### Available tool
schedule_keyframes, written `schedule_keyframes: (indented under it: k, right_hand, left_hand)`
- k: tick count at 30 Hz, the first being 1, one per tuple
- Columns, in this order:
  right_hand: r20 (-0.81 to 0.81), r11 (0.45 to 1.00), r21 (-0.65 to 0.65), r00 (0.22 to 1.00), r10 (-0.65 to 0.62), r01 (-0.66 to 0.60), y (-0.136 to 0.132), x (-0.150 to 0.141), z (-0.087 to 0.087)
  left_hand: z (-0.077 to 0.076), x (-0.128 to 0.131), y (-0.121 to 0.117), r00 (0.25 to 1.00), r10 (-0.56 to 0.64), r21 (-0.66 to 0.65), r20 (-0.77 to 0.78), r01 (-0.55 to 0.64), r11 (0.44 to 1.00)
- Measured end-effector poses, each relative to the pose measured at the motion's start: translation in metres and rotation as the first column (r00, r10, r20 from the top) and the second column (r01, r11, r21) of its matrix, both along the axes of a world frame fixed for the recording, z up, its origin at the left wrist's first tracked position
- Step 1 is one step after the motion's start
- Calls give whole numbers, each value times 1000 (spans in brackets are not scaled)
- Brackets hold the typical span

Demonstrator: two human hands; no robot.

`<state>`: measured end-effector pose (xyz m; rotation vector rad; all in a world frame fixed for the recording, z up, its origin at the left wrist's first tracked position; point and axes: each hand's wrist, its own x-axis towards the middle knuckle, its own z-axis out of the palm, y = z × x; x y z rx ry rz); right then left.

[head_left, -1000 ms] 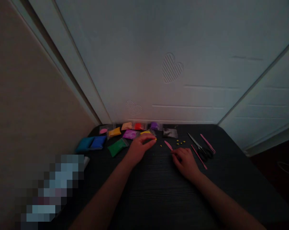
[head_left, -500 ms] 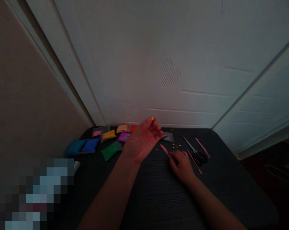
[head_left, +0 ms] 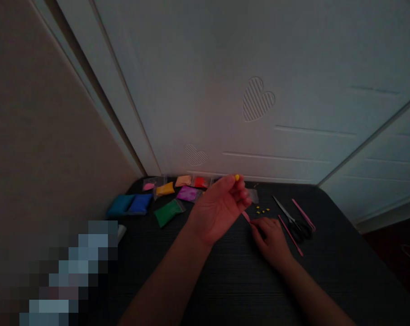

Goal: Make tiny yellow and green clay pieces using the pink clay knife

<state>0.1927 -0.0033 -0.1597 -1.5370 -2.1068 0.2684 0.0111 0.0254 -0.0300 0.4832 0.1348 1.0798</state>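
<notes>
My left hand (head_left: 220,210) is raised over the table, palm turned up. Its thumb and index finger pinch a small yellow piece of clay (head_left: 237,177), while the other fingers curl loosely. Low on the tabletop, my right hand (head_left: 270,239) is closed on the handle end of a pink plastic knife (head_left: 246,217); part of the blade is hidden behind my left hand. Several tiny yellow bits (head_left: 262,210) lie just beyond my right hand. To its right is a thin pink modelling tool (head_left: 291,235), with black-handled scissors (head_left: 293,222) beside it.
Coloured clay packets line the table's far left: green (head_left: 169,213), blue (head_left: 140,204), teal (head_left: 121,206), purple (head_left: 188,193), orange (head_left: 164,188) and red (head_left: 200,182). Another pink tool (head_left: 303,214) lies beyond the scissors. A white panel (head_left: 205,90) rises behind the dark table (head_left: 225,285).
The view has swung a little left. My left hand has come slightly lower and right with the yellow piece, now covering part of the knife blade. My right hand stays on the knife.
</notes>
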Motion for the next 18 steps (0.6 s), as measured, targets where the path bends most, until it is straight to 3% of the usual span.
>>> schedule_keyframes:
  k: [8,18]
  right_hand:
    - [-43,1000,8,999,-9,10,-1,2,0]
    - [-31,997,76,1000,2,0,-2,2,3]
  left_hand:
    - [2,-2,-3,979,107,80,-173,-94,992]
    - [9,-8,-6,934,230,222,-274,-172,960]
